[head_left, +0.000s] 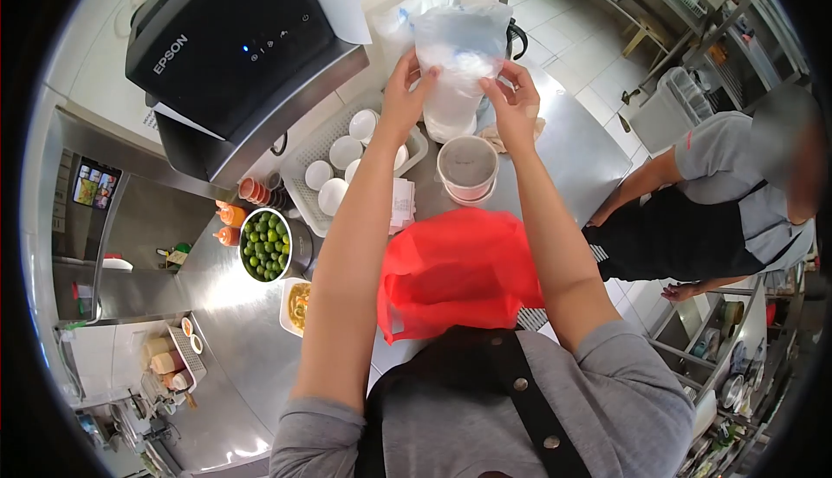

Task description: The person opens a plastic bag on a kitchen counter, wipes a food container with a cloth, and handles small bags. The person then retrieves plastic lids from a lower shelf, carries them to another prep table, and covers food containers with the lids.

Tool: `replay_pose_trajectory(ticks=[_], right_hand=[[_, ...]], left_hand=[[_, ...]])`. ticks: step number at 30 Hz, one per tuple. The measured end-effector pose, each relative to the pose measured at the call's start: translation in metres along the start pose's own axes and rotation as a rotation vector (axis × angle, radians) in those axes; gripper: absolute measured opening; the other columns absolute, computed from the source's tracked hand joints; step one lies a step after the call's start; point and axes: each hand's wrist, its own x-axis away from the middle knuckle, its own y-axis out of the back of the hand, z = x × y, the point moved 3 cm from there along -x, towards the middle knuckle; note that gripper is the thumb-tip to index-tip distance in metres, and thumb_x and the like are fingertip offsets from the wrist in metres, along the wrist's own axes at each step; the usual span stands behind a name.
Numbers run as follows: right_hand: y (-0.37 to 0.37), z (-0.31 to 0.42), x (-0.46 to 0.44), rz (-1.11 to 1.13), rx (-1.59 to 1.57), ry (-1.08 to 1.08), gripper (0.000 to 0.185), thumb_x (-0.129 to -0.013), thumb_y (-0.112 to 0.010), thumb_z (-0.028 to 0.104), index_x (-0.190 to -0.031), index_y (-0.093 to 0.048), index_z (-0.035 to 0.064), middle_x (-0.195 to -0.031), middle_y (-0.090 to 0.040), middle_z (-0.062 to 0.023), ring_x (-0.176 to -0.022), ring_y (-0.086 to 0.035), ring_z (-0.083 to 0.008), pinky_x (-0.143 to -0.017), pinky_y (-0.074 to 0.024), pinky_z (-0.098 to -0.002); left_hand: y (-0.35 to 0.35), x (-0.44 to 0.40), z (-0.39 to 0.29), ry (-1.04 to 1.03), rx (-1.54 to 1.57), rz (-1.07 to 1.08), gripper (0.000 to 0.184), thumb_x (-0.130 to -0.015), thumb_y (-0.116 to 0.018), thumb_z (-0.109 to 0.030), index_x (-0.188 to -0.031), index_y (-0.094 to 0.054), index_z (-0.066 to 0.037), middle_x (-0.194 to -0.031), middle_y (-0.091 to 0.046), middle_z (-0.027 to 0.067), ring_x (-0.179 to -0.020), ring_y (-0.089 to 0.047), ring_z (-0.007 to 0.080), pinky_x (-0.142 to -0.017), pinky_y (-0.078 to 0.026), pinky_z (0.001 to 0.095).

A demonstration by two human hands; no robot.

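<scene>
The left hand (407,92) and the right hand (514,105) meet a clear plastic bag (461,29) from either side. We see each one grasping a gather of the film, thumb in front and fingers to the side or behind; both arms reach well forward. The bag bunches whitish at its lower middle, at the far part of the steel table (568,144), above an upright white cylinder (451,116) whose kind the plastic hides from us. We judge the step in hand to be working the film between the fingertips. In our view, the next move calls for a light, even pull, thumbs against fingers, so that the thin plastic parts without tipping what stands below.

Just on the near side of the cylinder we note a round tub with a translucent lid (468,164), a second rim showing under it; we cannot make out its contents. Nearer the body lies a red bag (459,274), between the forearms; whether it holds anything we cannot tell. Beside the left forearm we find a perforated plastic tray (302,192) of white bowls (345,151), a printed slip (403,207) and a steel pot of limes (265,246). Farther out stand an Epson printer (227,49) and, to the right, a co-worker (706,196) in a dark apron.
</scene>
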Motion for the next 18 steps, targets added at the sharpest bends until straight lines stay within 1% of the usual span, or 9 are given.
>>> replay_pose_trajectory(ticks=[2,3,5,6,8,11,14,15,18], right_hand=[[-0.002,-0.011,0.003,0.001,-0.015,-0.092,0.035,-0.079,-0.073,0.004,-0.111,-0.059,-0.0012,-0.107,-0.061,-0.0069,-0.093,-0.06,-0.0139,-0.081,-0.0502,-0.0278],[-0.003,-0.016,0.003,0.0,-0.023,-0.137,0.036,-0.077,-0.074,0.001,-0.11,-0.06,-0.0016,-0.107,-0.061,-0.0071,-0.092,-0.061,-0.0137,-0.08,-0.0509,-0.0272],[-0.002,-0.023,0.005,-0.021,-0.005,-0.192,0.038,-0.075,-0.077,0.008,-0.108,-0.062,-0.0002,-0.107,-0.061,-0.007,-0.098,-0.058,-0.0142,-0.082,-0.0494,-0.0285],[-0.001,-0.025,0.005,-0.03,0.004,-0.219,0.039,-0.073,-0.079,0.011,-0.107,-0.063,0.0005,-0.108,-0.061,-0.007,-0.1,-0.056,-0.0145,-0.084,-0.0487,-0.0291],[0.0,-0.025,0.003,-0.028,0.017,-0.187,0.038,-0.073,-0.079,0.01,-0.106,-0.064,-0.0005,-0.108,-0.061,-0.0078,-0.101,-0.057,-0.0148,-0.083,-0.0493,-0.0288],[0.002,-0.029,0.006,-0.008,0.036,-0.211,0.036,-0.073,-0.079,0.008,-0.105,-0.066,-0.0012,-0.112,-0.06,-0.0096,-0.101,-0.057,-0.0152,-0.083,-0.0498,-0.0285],[0.008,-0.044,0.005,0.101,0.04,-0.181,0.039,-0.073,-0.079,0.005,-0.109,-0.065,-0.0005,-0.117,-0.058,-0.011,-0.102,-0.057,-0.0159,-0.084,-0.0502,-0.0287],[0.008,-0.042,0.004,0.15,0.038,-0.156,0.042,-0.072,-0.079,0.005,-0.111,-0.065,0.0,-0.119,-0.057,-0.0114,-0.103,-0.057,-0.0162,-0.084,-0.0504,-0.0288],[0.013,-0.03,-0.003,0.225,0.01,-0.253,0.051,-0.071,-0.08,0.004,-0.118,-0.061,0.002,-0.12,-0.058,-0.01,-0.104,-0.057,-0.017,-0.085,-0.0507,-0.0307]], left_hand=[[0.002,-0.003,0.001,0.054,-0.006,0.029,0.054,-0.088,-0.066,-0.029,-0.131,-0.048,-0.003,-0.123,-0.056,0.0111,-0.113,-0.052,0.0189,-0.093,-0.043,0.033],[0.002,-0.002,0.001,0.068,-0.02,0.025,0.051,-0.089,-0.065,-0.028,-0.13,-0.048,-0.004,-0.122,-0.057,0.0098,-0.113,-0.052,0.0178,-0.095,-0.041,0.0327],[-0.001,0.004,0.001,0.098,-0.049,0.015,0.045,-0.091,-0.062,-0.026,-0.129,-0.05,-0.004,-0.119,-0.059,0.0071,-0.112,-0.051,0.0157,-0.098,-0.037,0.0322],[-0.001,0.006,0.004,0.105,-0.068,0.006,0.045,-0.091,-0.062,-0.027,-0.129,-0.05,-0.005,-0.119,-0.059,0.0068,-0.113,-0.051,0.0155,-0.098,-0.037,0.0323],[-0.001,0.007,0.013,0.118,-0.102,-0.008,0.045,-0.091,-0.062,-0.029,-0.129,-0.051,-0.005,-0.118,-0.059,0.0063,-0.113,-0.05,0.0151,-0.097,-0.038,0.0326],[0.006,0.004,0.043,0.058,-0.178,-0.02,0.063,-0.086,-0.065,-0.042,-0.135,-0.045,-0.008,-0.127,-0.052,0.0098,-0.12,-0.047,0.0216,-0.097,-0.037,0.0409],[0.006,0.01,0.056,0.091,-0.153,-0.058,0.068,-0.085,-0.064,-0.048,-0.137,-0.043,-0.009,-0.131,-0.049,0.0093,-0.124,-0.043,0.0225,-0.099,-0.033,0.0452],[0.007,0.01,0.055,0.085,-0.169,-0.051,0.067,-0.085,-0.065,-0.046,-0.137,-0.044,-0.009,-0.131,-0.05,0.0093,-0.124,-0.044,0.0229,-0.099,-0.034,0.0449],[0.015,0.013,0.048,0.074,-0.239,-0.025,0.067,-0.083,-0.069,-0.04,-0.136,-0.044,-0.008,-0.13,-0.051,0.0098,-0.124,-0.045,0.024,-0.099,-0.036,0.0442]])
